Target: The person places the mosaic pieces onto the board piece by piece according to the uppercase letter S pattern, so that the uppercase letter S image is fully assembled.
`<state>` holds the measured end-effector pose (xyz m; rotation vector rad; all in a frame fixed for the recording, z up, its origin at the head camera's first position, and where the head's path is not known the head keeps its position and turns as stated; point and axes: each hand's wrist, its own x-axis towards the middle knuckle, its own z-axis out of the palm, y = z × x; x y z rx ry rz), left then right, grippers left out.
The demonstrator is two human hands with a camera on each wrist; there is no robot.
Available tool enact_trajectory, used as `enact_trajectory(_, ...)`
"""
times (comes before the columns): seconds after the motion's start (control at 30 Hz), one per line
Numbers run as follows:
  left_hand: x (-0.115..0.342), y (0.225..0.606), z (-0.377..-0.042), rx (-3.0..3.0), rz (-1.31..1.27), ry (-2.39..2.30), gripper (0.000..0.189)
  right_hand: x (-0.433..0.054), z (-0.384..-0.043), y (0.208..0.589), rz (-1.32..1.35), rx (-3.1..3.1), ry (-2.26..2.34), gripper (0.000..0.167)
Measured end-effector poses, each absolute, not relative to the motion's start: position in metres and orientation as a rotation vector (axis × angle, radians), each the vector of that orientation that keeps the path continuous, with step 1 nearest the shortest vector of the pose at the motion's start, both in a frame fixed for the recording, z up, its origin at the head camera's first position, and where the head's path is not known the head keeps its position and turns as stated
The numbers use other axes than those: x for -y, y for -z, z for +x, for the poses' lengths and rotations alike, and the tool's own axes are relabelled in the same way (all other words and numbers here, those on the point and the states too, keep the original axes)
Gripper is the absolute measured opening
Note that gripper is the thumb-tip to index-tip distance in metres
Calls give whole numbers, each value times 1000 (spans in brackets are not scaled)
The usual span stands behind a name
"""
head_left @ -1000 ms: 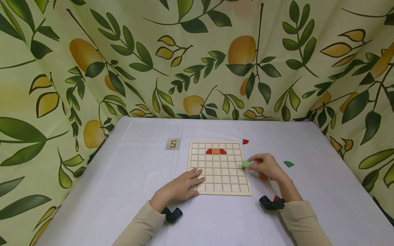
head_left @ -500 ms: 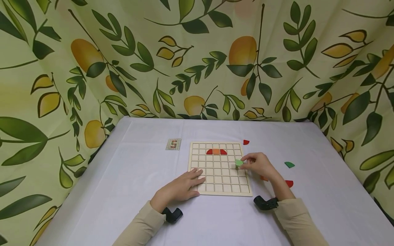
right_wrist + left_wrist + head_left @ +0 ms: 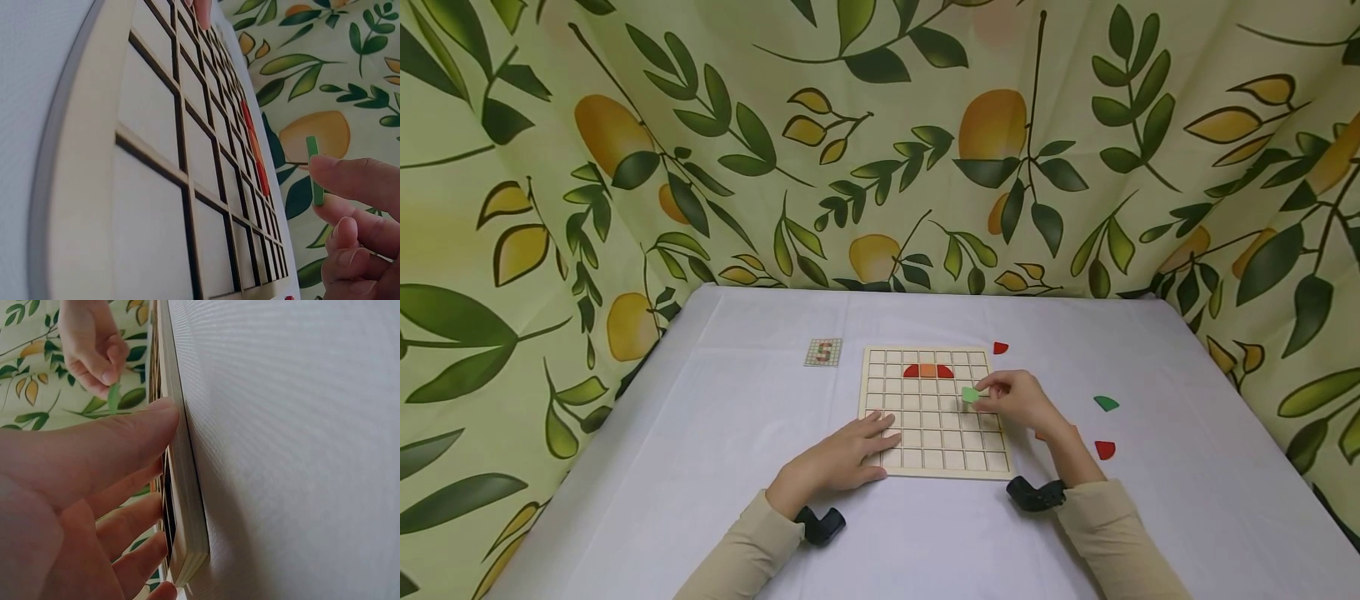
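White cloth bears a board; left hand lies spread on its edge, right hand pinches a green tile above.

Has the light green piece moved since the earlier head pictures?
Yes. Pinched by the right hand, the light green piece has shifted left in the head view, inward from the right edge of the grid board.

Head: high, set back, facing forward-down over flat pale wooden gridded board; left wrist: close, sideways, along board's edge; right wrist: close, sideways, across its grid; shared by all: board, pale leaf-and-fruit-print fabric curtain.
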<state>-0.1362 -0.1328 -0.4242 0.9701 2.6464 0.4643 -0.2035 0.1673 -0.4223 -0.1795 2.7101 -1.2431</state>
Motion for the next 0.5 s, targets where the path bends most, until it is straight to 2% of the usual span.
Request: enact_trajectory(0.5, 132, 428, -139, -2643, 961, -451, 53, -158, -210, 424, -256, -2673, 1320, 28)
